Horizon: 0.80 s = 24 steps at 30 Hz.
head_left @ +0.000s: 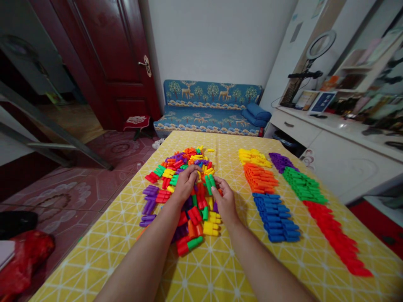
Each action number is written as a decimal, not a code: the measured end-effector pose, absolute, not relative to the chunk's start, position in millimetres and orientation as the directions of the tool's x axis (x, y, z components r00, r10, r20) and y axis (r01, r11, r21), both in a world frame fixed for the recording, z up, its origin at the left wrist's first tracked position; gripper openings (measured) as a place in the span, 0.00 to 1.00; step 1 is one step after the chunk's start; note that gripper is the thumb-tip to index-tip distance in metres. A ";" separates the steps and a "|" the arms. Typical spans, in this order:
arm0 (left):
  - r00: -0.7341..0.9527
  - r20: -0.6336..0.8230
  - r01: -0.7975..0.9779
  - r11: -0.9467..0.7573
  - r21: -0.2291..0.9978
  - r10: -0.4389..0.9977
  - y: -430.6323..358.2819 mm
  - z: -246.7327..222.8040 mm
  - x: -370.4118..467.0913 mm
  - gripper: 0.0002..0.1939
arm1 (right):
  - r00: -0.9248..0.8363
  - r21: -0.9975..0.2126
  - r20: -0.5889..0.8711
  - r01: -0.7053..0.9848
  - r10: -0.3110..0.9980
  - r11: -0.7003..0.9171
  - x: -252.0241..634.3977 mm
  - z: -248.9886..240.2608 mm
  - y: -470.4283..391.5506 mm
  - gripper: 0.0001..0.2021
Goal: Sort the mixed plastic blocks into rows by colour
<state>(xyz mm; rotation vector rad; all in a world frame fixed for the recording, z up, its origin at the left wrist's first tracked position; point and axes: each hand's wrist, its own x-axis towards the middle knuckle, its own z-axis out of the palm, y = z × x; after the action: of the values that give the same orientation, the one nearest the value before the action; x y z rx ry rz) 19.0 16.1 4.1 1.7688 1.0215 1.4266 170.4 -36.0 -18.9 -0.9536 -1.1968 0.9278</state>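
Observation:
A mixed heap of plastic bullet-shaped building blocks (194, 214) in several colours covers the left middle of the yellow table. My right hand (225, 197) is at the heap's right edge, with thumb and fingers closed on a green building block (210, 183) tilted upward. Over the middle of the heap is my left hand (188, 180), its fingers curled down among the blocks; whatever they pinch is hidden. Colour-sorted stacks lie to the right: yellow (254, 157), orange (260, 178), blue (277, 217), purple (281, 162), green (304, 185) and red (336, 237).
The table (204, 277) has a yellow patterned cloth. Beyond it stands a blue sofa (204, 115) with deer on its cover. A white cabinet (346, 155) with a ring light (321, 45) is on the right. A small red stool (137, 122) is near the dark red door (110, 50).

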 end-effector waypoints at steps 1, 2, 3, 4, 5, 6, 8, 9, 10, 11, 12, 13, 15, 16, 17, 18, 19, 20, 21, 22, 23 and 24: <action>0.151 0.499 0.213 -0.521 0.827 0.854 15.2 5.9 19.0 0.15 | 0.154 -0.939 0.316 -0.088 0.936 0.332 170.9 -18.5 -35.3 0.15; 0.191 0.518 0.248 -0.551 0.797 0.834 14.3 7.5 19.3 0.16 | 0.175 -0.936 0.314 -0.107 0.933 0.335 171.5 -18.1 -34.6 0.14; 0.226 0.537 0.273 -0.582 0.766 0.813 13.8 8.8 19.7 0.16 | 0.195 -0.933 0.311 -0.126 0.930 0.338 172.1 -17.6 -33.7 0.14; 0.254 0.555 0.284 -0.610 0.740 0.792 13.5 9.5 20.3 0.16 | 0.211 -0.929 0.309 -0.142 0.928 0.341 172.6 -17.2 -32.9 0.13; 0.278 0.569 0.283 -0.632 0.721 0.774 13.6 9.4 20.9 0.14 | 0.221 -0.927 0.308 -0.150 0.925 0.344 173.2 -16.7 -32.3 0.12; 0.301 0.573 0.276 -0.645 0.712 0.762 13.9 8.4 21.6 0.12 | 0.226 -0.926 0.307 -0.152 0.924 0.345 173.9 -16.4 -31.8 0.12; 0.341 0.556 0.268 -0.645 0.716 0.758 15.0 4.7 22.8 0.13 | 0.232 -0.934 0.296 -0.130 0.926 0.332 175.1 -16.2 -31.3 0.12; 0.355 0.536 0.271 -0.633 0.725 0.766 15.5 2.5 23.3 0.14 | 0.240 -0.942 0.287 -0.107 0.928 0.319 175.7 -16.5 -31.3 0.13; 0.358 0.514 0.277 -0.615 0.739 0.779 15.7 0.5 23.7 0.15 | 0.247 -0.949 0.276 -0.082 0.929 0.303 176.1 -17.0 -31.3 0.13; 0.352 0.493 0.284 -0.593 0.754 0.796 15.7 -1.1 24.1 0.15 | 0.252 -0.956 0.265 -0.060 0.931 0.289 176.4 -17.7 -31.2 0.13; 0.342 0.477 0.285 -0.573 0.768 0.810 15.3 -1.9 24.5 0.14 | 0.253 -0.960 0.257 -0.044 0.933 0.276 176.4 -18.6 -31.1 0.13; 0.329 0.472 0.279 -0.561 0.779 0.818 14.6 -1.9 24.8 0.12 | 0.248 -0.961 0.255 -0.038 0.935 0.272 176.2 -19.4 -30.9 0.13; 0.305 0.484 0.255 -0.560 0.788 0.820 12.6 0.3 25.4 0.09 | 0.228 -0.956 0.267 -0.058 0.936 0.286 175.4 -20.4 -30.5 0.12; 0.291 0.498 0.245 -0.567 0.787 0.817 11.6 1.9 25.6 0.08 | 0.222 -0.952 0.274 -0.073 0.936 0.296 175.0 -20.3 -30.5 0.12; 0.277 0.513 0.241 -0.575 0.781 0.813 10.8 3.6 25.7 0.08 | 0.222 -0.950 0.277 -0.084 0.935 0.301 174.7 -19.8 -30.6 0.12; 0.265 0.527 0.244 -0.585 0.773 0.807 10.3 5.1 25.7 0.08 | 0.229 -0.949 0.276 -0.088 0.934 0.302 174.5 -18.8 -31.0 0.13; 0.262 0.543 0.249 -0.599 0.761 0.798 10.2 6.2 25.5 0.07 | 0.242 -0.950 0.269 -0.090 0.932 0.298 174.5 -17.6 -31.5 0.14; 0.271 0.561 0.250 -0.620 0.744 0.782 10.4 6.8 25.3 0.07 | 0.257 -0.952 0.260 -0.094 0.931 0.292 174.7 -16.3 -32.1 0.15; 0.285 0.583 0.243 -0.646 0.724 0.761 11.1 6.9 25.0 0.08 | 0.270 -0.952 0.252 -0.102 0.929 0.288 174.9 -15.2 -32.7 0.16; 0.300 0.607 0.229 -0.674 0.703 0.736 11.9 6.6 24.6 0.08 | 0.281 -0.951 0.248 -0.109 0.927 0.288 175.2 -14.5 -33.1 0.17; 0.312 0.629 0.212 -0.698 0.684 0.712 12.9 6.1 24.3 0.10 | 0.285 -0.952 0.247 -0.110 0.926 0.287 175.5 -14.2 -33.3 0.17; 0.317 0.647 0.195 -0.715 0.671 0.693 13.8 5.4 24.0 0.12 | 0.281 -0.954 0.247 -0.100 0.928 0.284 175.7 -14.5 -33.1 0.17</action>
<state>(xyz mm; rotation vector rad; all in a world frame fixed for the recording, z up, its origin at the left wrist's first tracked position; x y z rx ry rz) 24.0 13.8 5.4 2.1121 0.7835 1.3893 175.7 -33.1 -14.5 -1.0277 -1.0316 0.8827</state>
